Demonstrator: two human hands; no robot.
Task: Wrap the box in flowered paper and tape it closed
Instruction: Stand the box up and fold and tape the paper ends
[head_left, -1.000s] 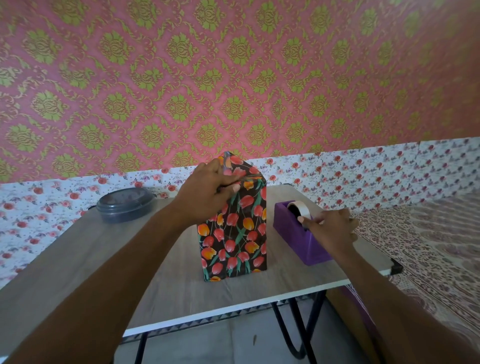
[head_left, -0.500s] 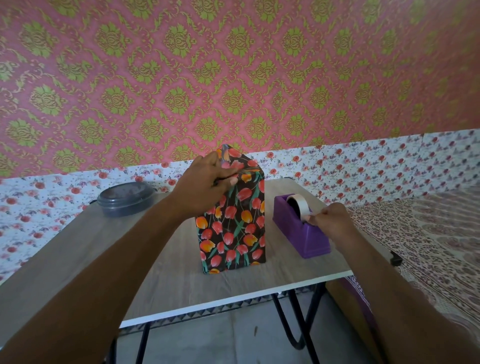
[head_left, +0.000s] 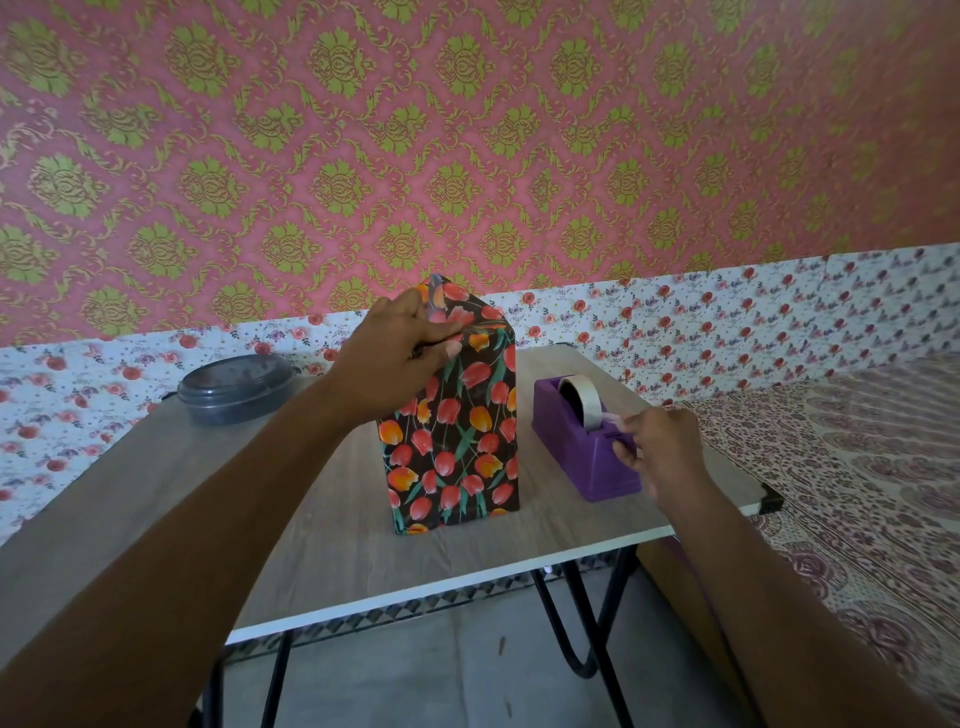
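A box wrapped in black paper with red and orange tulips (head_left: 460, 447) stands upright in the middle of the wooden table (head_left: 322, 551). My left hand (head_left: 395, 358) grips the folded paper flaps at the box's top left, holding them down. To the right sits a purple tape dispenser (head_left: 576, 447) with a roll of clear tape (head_left: 582, 397). My right hand (head_left: 660, 449) pinches the free end of the tape at the dispenser's front cutter; a short strip runs from the roll to my fingers.
A dark grey lidded round container (head_left: 236, 387) sits at the table's back left. The table stands against a flowered wall, on black metal legs (head_left: 582, 623). A bed with patterned cloth (head_left: 852, 493) lies close on the right.
My right hand has moved from the top of the tape roll down to the dispenser's front, drawing the tape end forward. My left hand keeps its hold on the box top.
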